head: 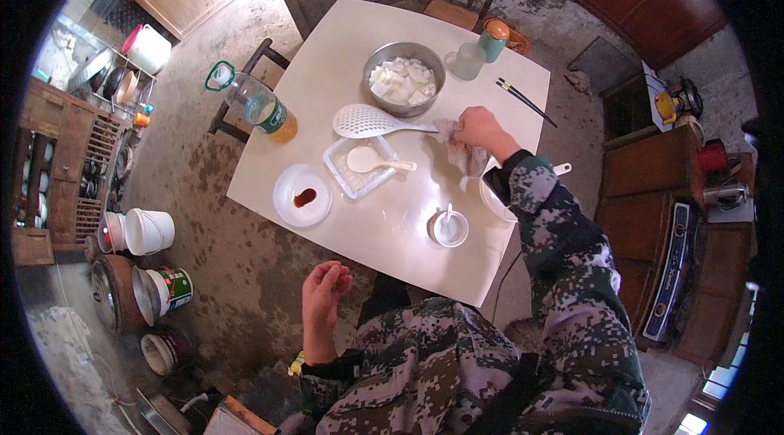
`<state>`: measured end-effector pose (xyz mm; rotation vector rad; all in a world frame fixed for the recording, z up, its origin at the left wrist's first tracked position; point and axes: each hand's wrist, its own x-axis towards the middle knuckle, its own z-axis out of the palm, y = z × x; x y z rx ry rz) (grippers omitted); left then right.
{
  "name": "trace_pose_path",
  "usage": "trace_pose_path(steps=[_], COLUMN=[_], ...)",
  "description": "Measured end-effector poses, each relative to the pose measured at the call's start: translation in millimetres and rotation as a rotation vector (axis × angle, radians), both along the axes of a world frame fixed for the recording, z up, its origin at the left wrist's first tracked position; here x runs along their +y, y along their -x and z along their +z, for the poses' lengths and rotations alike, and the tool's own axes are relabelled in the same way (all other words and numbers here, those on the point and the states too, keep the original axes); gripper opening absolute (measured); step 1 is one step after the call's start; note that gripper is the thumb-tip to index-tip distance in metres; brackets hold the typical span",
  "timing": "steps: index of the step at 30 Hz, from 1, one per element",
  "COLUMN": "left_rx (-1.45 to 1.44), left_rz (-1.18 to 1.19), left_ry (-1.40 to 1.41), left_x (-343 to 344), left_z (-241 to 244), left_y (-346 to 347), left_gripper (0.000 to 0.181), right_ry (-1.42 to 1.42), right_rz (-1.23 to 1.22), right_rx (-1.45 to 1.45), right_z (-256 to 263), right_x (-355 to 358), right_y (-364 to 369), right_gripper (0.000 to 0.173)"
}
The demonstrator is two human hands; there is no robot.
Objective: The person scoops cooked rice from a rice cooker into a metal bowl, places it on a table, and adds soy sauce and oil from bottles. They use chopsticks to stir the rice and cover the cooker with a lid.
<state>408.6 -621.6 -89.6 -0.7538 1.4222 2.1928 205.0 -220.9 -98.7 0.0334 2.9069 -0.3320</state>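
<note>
My right hand (pixel 481 130) grips a crumpled greyish cloth (pixel 467 156) over the table's right part, by the handle tip of a white perforated skimmer (pixel 361 121). Off the table's near edge, my left hand (pixel 327 294) is held up with fingers curled; whether it holds anything small cannot be told. A steel bowl (pixel 404 105) of white chunks in liquid stands behind the skimmer. A white rice paddle (pixel 366 160) lies across a square dish (pixel 355 187). Dark sauce pools on a round plate (pixel 286 205). Nearer me is a white cup (pixel 453 234) with a spoon in it.
A plastic oil bottle (pixel 267 113) stands at the table's left edge. Black chopsticks (pixel 530 105), a translucent mug (pixel 468 62) and a green canister (pixel 492 43) are at the far right. My right sleeve partly covers a white dish (pixel 497 202). Wooden chairs (pixel 459 3) flank the table.
</note>
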Motion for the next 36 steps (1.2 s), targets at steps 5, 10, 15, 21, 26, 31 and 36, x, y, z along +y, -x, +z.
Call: trace_pose_path(steps=[5,10,15,21,26,31,36], left_rx=[-0.004,0.008,0.024,-0.033,-0.02,-0.072,-0.054], left_rz=[-0.005,-0.01,-0.002,-0.062,-0.068,-0.172,-0.239], left_ry=[-0.04,0.011,0.022,0.056,-0.01,0.081,0.11], left_x=[-8.3,-26.8,-44.7,-65.4,-69.2,-59.4,-57.6], left_z=[-1.5,-6.5,-14.7,-14.8,-12.6,-9.7,-7.1], left_y=[4.6,9.1,9.9,2.6,14.0,36.6,36.7], left_gripper=[0.018,0.018,0.018,0.019,0.02,0.02,0.021], right_ry=[0.18,0.387,0.389,0.107,0.042,-0.13,-0.126], right_rz=[-0.042,0.324,0.444,0.493,0.231,-0.039,-0.288], right_rx=[-0.01,-0.004,-0.136,0.189,0.227,0.101,0.112], right_z=[100.6,134.1,40.0,-86.4,-108.1,-99.0,-98.0], right_x=[-28.5,-107.0,-225.3,-278.1,-262.4,-233.3,-245.5], right_y=[-33.0,-108.1,-153.0,-158.2,-163.0,-134.6,-121.5], right_gripper=[0.035,0.03,0.022,0.03,0.038,0.036,0.036])
